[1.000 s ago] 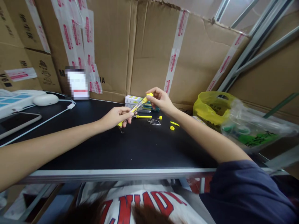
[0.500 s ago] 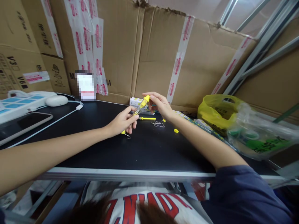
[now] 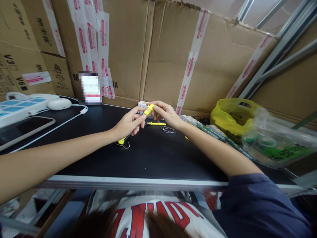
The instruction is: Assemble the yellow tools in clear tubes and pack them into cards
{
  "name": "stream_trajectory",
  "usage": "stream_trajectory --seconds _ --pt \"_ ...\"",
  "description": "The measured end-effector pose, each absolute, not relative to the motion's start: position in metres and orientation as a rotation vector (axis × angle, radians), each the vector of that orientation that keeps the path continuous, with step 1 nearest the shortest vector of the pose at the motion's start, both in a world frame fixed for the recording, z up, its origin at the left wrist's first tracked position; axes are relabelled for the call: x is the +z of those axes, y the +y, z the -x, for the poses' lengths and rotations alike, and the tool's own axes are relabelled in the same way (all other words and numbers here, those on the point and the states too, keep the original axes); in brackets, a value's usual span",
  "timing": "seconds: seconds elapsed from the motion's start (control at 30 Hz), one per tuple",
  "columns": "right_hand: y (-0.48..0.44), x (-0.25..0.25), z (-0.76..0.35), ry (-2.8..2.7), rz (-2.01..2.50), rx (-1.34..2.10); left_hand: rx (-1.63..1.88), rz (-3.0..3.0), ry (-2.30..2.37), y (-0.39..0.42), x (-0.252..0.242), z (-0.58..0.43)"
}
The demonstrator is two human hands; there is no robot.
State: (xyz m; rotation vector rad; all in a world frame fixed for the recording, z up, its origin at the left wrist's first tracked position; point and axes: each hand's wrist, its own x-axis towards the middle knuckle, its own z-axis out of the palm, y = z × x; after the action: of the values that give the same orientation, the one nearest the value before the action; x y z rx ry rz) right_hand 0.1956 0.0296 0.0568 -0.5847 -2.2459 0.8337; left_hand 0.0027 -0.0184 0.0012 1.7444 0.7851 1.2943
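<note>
A slim spring scale (image 3: 149,109) with yellow ends slants above the black table. Its yellow upper end shows between my hands, while the lower yellow end and a metal hook stick out below my left palm. My left hand (image 3: 131,123) wraps its fingers around the body, hiding most of the middle. The fingers of my right hand (image 3: 165,113) pinch the top end. Just beyond, a thin yellow rod (image 3: 158,124) lies on the table beside bent metal wire hooks (image 3: 168,130). A small yellow cap (image 3: 186,137) is partly covered by my right forearm.
On the left are a phone (image 3: 27,129), a power strip (image 3: 22,107) and a white rounded case (image 3: 59,104) with a cable. A yellow plastic bag (image 3: 225,115) and a clear bag (image 3: 279,142) stand right. Cardboard (image 3: 168,56) walls the back.
The spring scale has slid or tilted lower, its top end now closer to my left fingers. More of its lower yellow end and hook shows. My right fingers have come down around the top.
</note>
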Motion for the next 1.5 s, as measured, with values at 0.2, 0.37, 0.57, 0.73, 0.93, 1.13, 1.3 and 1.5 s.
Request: stream_trajectory --seconds 0.2,0.37,0.57,0.73,0.93,1.13,1.3,1.5 --pt "0.054 0.057 -0.217 -2.638 0.854 -0.278 1.578 -1.586 0.884 -0.006 0.008 0.004" --pt "0.058 0.073 -0.229 -2.766 1.068 -0.77 1.827 -1.497 0.898 0.002 0.019 0.015" --pt "0.048 0.11 -0.246 -2.702 1.286 -0.583 1.905 -1.423 0.895 0.001 0.028 0.021" --pt "0.049 0.124 -0.266 -2.826 1.543 -0.285 1.773 -1.458 0.929 -0.006 0.025 0.015" --pt "0.055 0.127 -0.278 -2.857 1.639 -0.068 1.651 -1.476 0.932 -0.013 0.024 0.01" --pt "0.05 0.102 -0.253 -3.066 1.544 0.081 1.541 -1.429 0.873 -0.016 0.02 0.007" --pt "0.033 0.075 -0.225 -3.128 1.574 -0.158 1.396 -1.42 0.883 -0.019 0.013 0.001" --pt "0.035 0.068 -0.225 -3.096 1.653 -0.244 1.344 -1.43 0.86 -0.017 0.007 0.001"
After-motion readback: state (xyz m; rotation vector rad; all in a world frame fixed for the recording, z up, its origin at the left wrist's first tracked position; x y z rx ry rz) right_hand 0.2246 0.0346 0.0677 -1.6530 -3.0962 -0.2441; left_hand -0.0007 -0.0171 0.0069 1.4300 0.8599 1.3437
